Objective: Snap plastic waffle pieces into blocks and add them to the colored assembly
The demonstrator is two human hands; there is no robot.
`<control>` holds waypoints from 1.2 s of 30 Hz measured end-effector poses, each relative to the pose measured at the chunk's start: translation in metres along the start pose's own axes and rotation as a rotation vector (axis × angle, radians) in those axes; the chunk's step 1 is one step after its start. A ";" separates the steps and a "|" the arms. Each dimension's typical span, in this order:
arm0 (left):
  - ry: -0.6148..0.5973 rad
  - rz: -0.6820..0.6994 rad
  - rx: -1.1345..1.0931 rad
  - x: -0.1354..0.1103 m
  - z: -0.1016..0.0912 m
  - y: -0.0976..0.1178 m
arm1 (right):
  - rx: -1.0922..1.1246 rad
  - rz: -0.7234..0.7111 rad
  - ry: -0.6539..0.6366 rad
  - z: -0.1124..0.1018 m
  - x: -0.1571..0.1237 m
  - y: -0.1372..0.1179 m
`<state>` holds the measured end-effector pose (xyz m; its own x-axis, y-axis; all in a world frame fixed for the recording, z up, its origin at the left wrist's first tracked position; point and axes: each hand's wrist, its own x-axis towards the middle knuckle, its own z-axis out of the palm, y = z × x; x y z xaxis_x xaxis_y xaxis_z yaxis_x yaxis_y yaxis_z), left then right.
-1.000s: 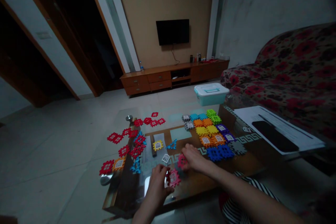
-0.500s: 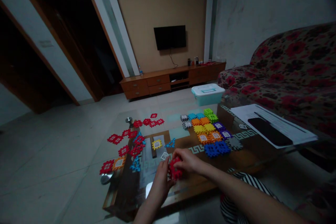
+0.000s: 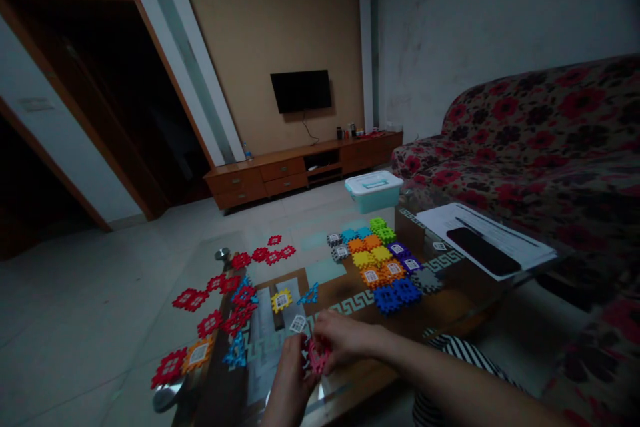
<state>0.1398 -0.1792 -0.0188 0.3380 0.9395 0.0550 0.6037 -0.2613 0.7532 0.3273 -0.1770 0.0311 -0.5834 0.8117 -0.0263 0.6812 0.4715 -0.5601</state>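
The left hand and the right hand grip the pink toothed tiles — one hand on each side. They are near the front of the glass table. A small white window lies just past the left hand — a yellow tile is near it.

Over my feed I see, dimly lit, a wall-mounted television, wooden TV cabinet, floral sofa and tiled floor.
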 end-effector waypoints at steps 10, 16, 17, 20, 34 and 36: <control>0.005 -0.224 -0.447 0.003 0.008 0.005 | -0.298 0.114 -0.044 -0.006 -0.005 0.003; -0.028 -0.232 -0.487 -0.001 0.009 0.015 | -0.357 0.323 0.069 -0.044 -0.001 0.038; -0.038 -0.230 -0.477 -0.002 0.009 0.018 | -0.369 0.335 0.070 -0.049 0.002 0.043; -0.062 -0.233 -0.444 -0.004 0.007 0.024 | -0.424 0.343 0.062 -0.060 0.011 0.054; -0.096 -0.136 -0.278 -0.013 0.007 0.027 | -0.422 0.415 0.012 -0.078 0.044 0.083; -0.066 -0.130 -0.276 -0.012 0.000 0.027 | -0.434 0.388 0.028 -0.077 0.045 0.076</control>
<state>0.1525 -0.1977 0.0008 0.3219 0.9425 -0.0895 0.4291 -0.0610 0.9012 0.3875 -0.0780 0.0510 -0.2470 0.9594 -0.1366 0.9651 0.2309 -0.1235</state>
